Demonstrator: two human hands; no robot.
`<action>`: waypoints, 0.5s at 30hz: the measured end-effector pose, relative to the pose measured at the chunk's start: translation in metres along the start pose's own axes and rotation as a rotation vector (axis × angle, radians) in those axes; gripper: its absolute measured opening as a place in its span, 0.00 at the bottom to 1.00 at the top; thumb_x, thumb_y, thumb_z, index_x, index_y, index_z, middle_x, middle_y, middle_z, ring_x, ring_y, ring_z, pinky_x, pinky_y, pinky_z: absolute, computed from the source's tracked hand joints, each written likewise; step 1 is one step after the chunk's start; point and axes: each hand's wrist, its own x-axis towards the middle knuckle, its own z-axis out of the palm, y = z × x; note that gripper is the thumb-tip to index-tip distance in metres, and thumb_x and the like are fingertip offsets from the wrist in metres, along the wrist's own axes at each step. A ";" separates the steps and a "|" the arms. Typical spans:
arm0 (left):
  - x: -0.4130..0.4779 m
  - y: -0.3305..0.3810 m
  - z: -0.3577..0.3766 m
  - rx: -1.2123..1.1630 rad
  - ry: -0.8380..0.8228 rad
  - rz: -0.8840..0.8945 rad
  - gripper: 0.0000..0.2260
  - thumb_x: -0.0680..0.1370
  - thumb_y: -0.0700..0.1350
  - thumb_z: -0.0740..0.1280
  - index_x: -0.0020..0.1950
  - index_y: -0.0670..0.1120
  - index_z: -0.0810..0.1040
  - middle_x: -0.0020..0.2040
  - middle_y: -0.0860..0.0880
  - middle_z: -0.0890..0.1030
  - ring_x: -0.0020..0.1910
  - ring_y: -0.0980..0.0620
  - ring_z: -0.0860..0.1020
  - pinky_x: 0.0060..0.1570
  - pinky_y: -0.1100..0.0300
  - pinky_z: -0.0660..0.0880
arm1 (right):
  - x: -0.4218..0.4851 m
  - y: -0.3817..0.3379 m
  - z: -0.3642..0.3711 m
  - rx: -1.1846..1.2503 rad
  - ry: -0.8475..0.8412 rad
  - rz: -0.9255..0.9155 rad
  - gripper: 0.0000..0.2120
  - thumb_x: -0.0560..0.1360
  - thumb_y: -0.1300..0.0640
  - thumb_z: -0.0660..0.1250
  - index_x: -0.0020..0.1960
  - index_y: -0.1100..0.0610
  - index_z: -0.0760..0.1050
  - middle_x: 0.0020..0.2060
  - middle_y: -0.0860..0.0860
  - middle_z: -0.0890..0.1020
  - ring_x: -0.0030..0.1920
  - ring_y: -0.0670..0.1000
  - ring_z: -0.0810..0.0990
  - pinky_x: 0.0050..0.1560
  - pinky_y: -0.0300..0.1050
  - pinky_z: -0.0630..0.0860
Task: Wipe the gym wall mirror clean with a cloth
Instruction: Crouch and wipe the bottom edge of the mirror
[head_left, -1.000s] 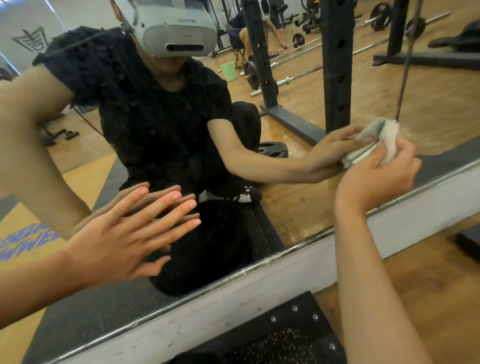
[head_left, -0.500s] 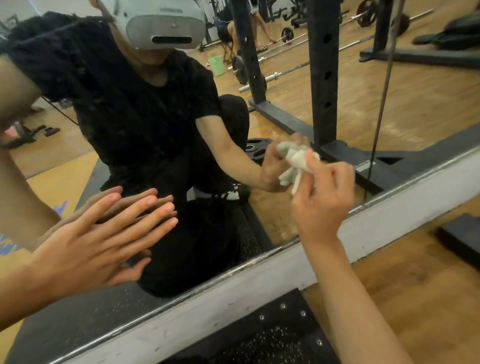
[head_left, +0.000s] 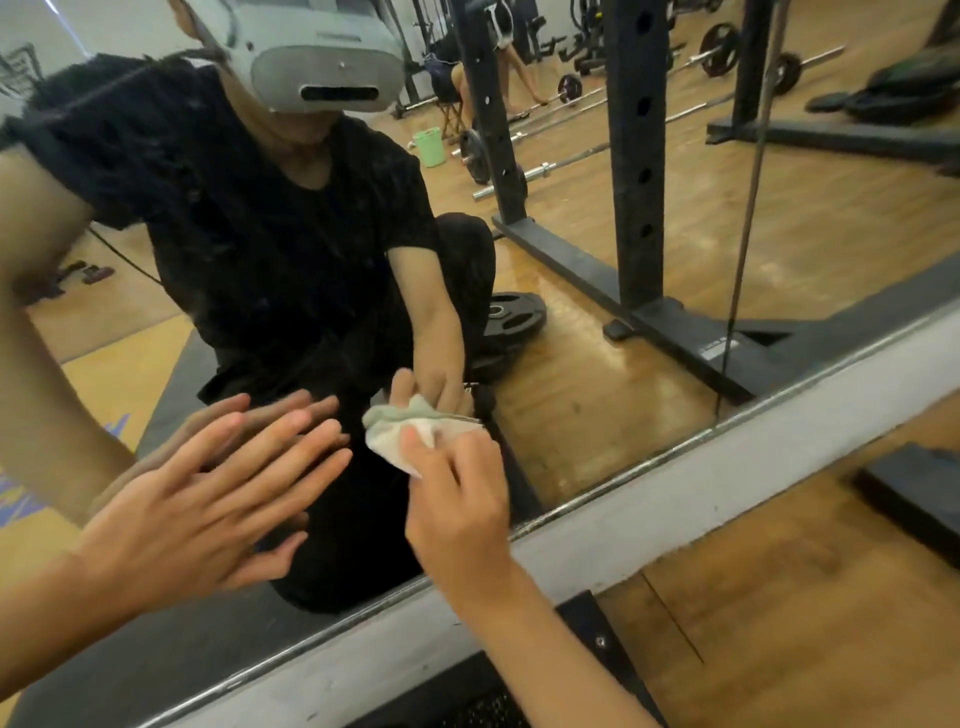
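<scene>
1 mirror (head_left: 597, 395), 1 cloth (head_left: 397, 434), 2 hands. Left hand (head_left: 208, 499) lies flat on the glass low at the mirror's left, fingers straight and spread. Right hand (head_left: 460, 499) pinches the bunched white cloth against the glass near the mirror's bottom edge, just beside the left fingertips. Label on the reflected rack base (head_left: 670, 319) is too small to read. Versus 1 s ago: cloth and right hand have slid left and down the mirror; left hand is unchanged on the glass.
</scene>
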 end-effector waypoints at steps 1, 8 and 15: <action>0.002 0.000 -0.002 -0.019 0.032 -0.037 0.40 0.76 0.60 0.66 0.85 0.45 0.63 0.85 0.40 0.60 0.85 0.42 0.55 0.83 0.40 0.48 | 0.006 0.010 -0.005 -0.030 -0.021 -0.045 0.08 0.83 0.64 0.67 0.54 0.63 0.85 0.40 0.58 0.77 0.39 0.54 0.74 0.42 0.43 0.75; 0.005 0.006 -0.009 0.006 0.156 -0.146 0.37 0.76 0.59 0.66 0.82 0.42 0.68 0.84 0.38 0.61 0.84 0.39 0.57 0.84 0.41 0.47 | 0.151 0.107 -0.067 -0.087 0.479 0.602 0.08 0.78 0.60 0.66 0.55 0.62 0.80 0.51 0.52 0.79 0.47 0.41 0.75 0.55 0.40 0.76; 0.012 0.013 -0.017 -0.078 0.183 -0.259 0.38 0.78 0.55 0.67 0.83 0.37 0.64 0.83 0.37 0.64 0.82 0.40 0.61 0.82 0.37 0.54 | 0.048 -0.039 0.005 0.107 0.160 0.363 0.10 0.78 0.69 0.68 0.58 0.62 0.78 0.48 0.57 0.77 0.47 0.46 0.74 0.47 0.35 0.74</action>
